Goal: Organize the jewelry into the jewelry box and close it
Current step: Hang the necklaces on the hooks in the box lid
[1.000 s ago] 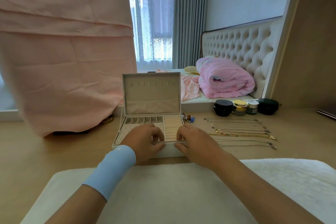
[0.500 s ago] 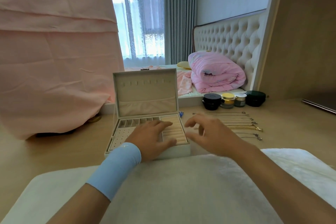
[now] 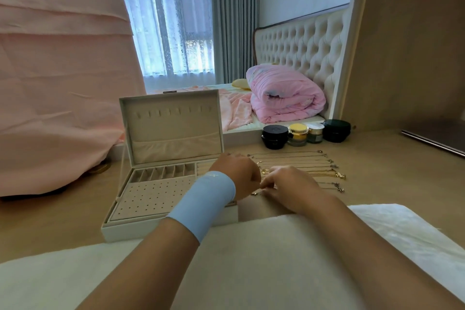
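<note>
Beige velvet lines the jewelry box (image 3: 161, 184); the shell is smooth and white, the lid (image 3: 171, 128) stands upright with a row of hooks and a slack pocket.

Head view. A second ago both my hands lay on the front of the tray. Now both are off it and have met just right of the box, over the left ends of the chains (image 3: 302, 166).
- Right hand (image 3: 294, 189): fingers bent down, tips pinching the nearest chain (image 3: 256, 193) by its gold clasp, as far as I can judge.
- Left hand (image 3: 239, 176): fingers curled away behind the knuckles; I cannot tell whether it holds anything. Soft blue wristband (image 3: 203, 204) on that wrist.

Meaning: sorting starts here, I think. Nothing is in the box yet that I can see.

Textures: tray has a perforated pad and small square slots. The chains are thin, gold, limp, laid in parallel lines on the matt wooden table (image 3: 377, 184). Glossy round jars (image 3: 304, 133) stand behind them. A fluffy white towel (image 3: 251, 259) lies under my forearms.
</note>
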`<action>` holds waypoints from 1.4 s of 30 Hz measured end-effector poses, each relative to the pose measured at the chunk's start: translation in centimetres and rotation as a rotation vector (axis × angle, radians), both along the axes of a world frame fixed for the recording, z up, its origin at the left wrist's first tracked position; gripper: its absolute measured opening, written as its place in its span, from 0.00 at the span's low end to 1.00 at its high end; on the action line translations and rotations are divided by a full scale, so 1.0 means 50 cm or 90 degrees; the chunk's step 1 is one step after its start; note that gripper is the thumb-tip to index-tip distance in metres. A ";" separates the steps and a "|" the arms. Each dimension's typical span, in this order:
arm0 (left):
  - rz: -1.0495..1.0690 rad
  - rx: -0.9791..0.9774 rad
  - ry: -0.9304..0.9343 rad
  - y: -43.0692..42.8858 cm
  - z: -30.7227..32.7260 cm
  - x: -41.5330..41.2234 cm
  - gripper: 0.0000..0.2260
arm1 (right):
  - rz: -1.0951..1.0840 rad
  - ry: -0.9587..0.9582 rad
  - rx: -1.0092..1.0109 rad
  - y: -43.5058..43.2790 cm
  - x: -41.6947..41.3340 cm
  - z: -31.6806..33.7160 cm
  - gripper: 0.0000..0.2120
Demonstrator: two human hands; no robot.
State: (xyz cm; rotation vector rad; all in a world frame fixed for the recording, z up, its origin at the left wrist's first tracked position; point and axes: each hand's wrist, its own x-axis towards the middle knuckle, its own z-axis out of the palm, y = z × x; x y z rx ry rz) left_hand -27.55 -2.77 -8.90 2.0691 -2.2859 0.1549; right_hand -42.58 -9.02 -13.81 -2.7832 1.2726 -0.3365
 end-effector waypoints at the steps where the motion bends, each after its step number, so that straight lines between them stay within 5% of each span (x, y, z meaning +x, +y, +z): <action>1: 0.012 0.024 -0.014 -0.012 -0.004 -0.008 0.10 | 0.005 0.009 -0.001 -0.001 0.002 -0.001 0.10; 9: 0.101 0.116 -0.026 -0.063 -0.031 -0.026 0.11 | -0.012 0.050 0.005 -0.006 0.004 -0.004 0.10; 19: 0.050 0.088 -0.032 -0.079 -0.043 -0.019 0.07 | -0.051 -0.146 0.132 -0.010 -0.016 -0.010 0.10; 30: -0.032 0.047 0.489 -0.054 0.022 0.051 0.05 | 0.024 -0.510 0.285 0.003 -0.012 0.015 0.05; 33: -0.036 0.039 0.619 -0.051 0.032 0.066 0.05 | 0.040 -0.542 0.307 0.009 0.000 0.051 0.07; 37: -0.047 0.054 0.939 -0.044 0.061 0.073 0.06 | 0.071 -0.557 0.325 0.008 0.025 0.126 0.10; 42: -0.088 -0.026 1.042 -0.028 0.111 0.118 0.05 | 0.101 -0.571 0.346 0.002 0.075 0.204 0.12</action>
